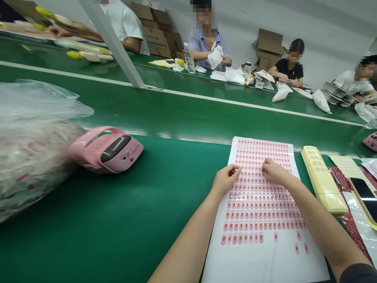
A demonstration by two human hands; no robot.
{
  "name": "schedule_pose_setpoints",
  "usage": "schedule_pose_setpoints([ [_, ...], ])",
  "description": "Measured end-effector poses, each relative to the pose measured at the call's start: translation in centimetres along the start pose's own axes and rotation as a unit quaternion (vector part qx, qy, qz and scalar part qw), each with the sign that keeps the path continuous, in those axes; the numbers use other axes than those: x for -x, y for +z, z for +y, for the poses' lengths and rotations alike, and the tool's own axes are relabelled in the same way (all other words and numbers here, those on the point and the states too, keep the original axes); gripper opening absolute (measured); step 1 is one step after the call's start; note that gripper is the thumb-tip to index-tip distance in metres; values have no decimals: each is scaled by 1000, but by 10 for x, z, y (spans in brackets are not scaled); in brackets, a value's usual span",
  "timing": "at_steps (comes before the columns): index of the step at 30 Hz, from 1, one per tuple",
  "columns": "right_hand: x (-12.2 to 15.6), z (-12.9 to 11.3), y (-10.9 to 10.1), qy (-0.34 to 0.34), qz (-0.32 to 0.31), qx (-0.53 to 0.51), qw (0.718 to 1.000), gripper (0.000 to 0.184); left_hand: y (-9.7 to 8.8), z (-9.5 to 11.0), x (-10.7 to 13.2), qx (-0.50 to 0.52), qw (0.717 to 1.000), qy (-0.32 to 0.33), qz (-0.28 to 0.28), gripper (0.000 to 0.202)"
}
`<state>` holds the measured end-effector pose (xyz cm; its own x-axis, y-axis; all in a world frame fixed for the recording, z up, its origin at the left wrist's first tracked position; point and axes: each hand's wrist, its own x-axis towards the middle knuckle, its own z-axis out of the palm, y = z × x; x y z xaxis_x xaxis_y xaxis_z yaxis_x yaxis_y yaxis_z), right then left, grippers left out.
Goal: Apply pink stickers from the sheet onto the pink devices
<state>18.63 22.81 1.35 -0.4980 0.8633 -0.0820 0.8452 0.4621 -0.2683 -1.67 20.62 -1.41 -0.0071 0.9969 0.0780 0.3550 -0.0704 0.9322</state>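
A white sheet (250,259) lies on the green table, covered in rows of small pink oval pieces with a red mark in each. Toward its lower end the rows break up into a few single pieces. At the sheet's left edge my left hand (225,179) is closed, thumb and fingertips pinched together. My right hand (273,172) rests over the upper middle rows with its fingers curled into a pinch. Whatever either pinch holds is too small or hidden to make out.
Right of the sheet lie a yellow case (324,181) and a phone (365,198). At left, a pink handled device (107,149) touches a clear plastic bag (35,161) of small pieces. Several people work across the green table, beyond a slanted grey post (114,43).
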Motion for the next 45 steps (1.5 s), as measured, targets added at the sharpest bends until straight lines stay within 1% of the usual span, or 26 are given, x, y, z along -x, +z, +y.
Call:
schedule_pose_setpoints([
  [6,-12,-5,-12,-16,-68,82,994,15,1,2,1,-8,1000,6,-3,26],
  [12,-18,-9,-17,-27,-98,122,987,16,2,4,1,-22,1000,11,2,23],
  [16,-14,-8,-20,-36,-95,113,988,15,3,3,0,-30,999,14,6,21],
  [21,-5,-5,-25,-41,-79,74,993,12,4,2,-1,-38,999,14,10,20],
  [27,2,-1,-31,-20,-52,21,998,10,3,4,0,-43,999,16,6,20],
  [33,3,2,-33,-8,-39,-12,999,10,3,3,-1,-48,999,19,9,20],
  [36,13,-5,-37,-7,-42,-25,999,10,4,3,-2,-50,999,20,6,20],
  [39,35,-20,-40,-36,-69,-28,997,9,5,3,-3,-54,998,16,6,21],
  [42,63,-39,-37,-88,-135,-22,987,9,7,2,-4,-61,998,9,4,22],
  [45,85,-53,-30,-109,-203,-13,973,9,8,1,-4,-69,998,4,0,24],
])
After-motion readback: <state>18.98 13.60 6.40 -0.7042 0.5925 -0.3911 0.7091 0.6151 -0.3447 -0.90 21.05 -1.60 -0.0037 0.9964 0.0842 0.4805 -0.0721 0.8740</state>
